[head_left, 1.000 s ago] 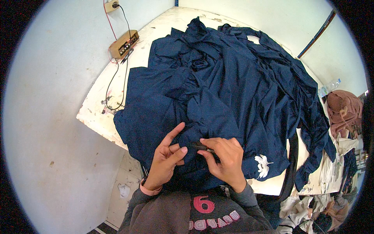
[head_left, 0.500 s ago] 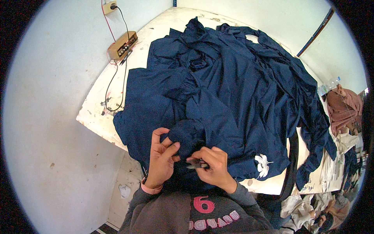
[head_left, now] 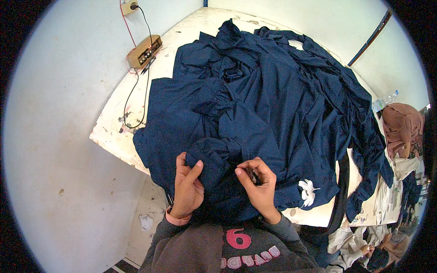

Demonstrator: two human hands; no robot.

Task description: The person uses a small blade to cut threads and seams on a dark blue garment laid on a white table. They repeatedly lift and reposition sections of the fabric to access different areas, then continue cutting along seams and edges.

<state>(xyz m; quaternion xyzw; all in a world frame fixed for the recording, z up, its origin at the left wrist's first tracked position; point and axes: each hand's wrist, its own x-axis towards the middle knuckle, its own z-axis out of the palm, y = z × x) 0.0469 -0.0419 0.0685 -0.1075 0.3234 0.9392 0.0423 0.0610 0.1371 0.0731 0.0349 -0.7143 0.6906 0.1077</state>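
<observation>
Rightward and toward the far side, the right hand (head_left: 260, 191) has moved off from the left hand (head_left: 187, 193) since half a second ago, while the left hand has shifted only slightly. Both forearms, in grey sleeves (head_left: 290, 234), reach in from the near edge; the left wrist wears a pink band (head_left: 177, 218). The left hand stands with its thumb raised, the right hand with its fingers curled inward. The dark tool (head_left: 253, 175), which showed beyond the right hand earlier, is now mostly hidden inside it.

Left fingers pinch a fold of the navy garment (head_left: 296, 113) narrowly between thumb and forefinger. Right thumb and forefinger tips come close together, the rest folded about the tool; whether they also grip a thread cannot be told.

The garment lies bunched across the table (head_left: 111, 120), its near part between the hands. On its near right part sits a white flower (head_left: 307, 192), with a black strap (head_left: 339, 195) just to the right.
</observation>
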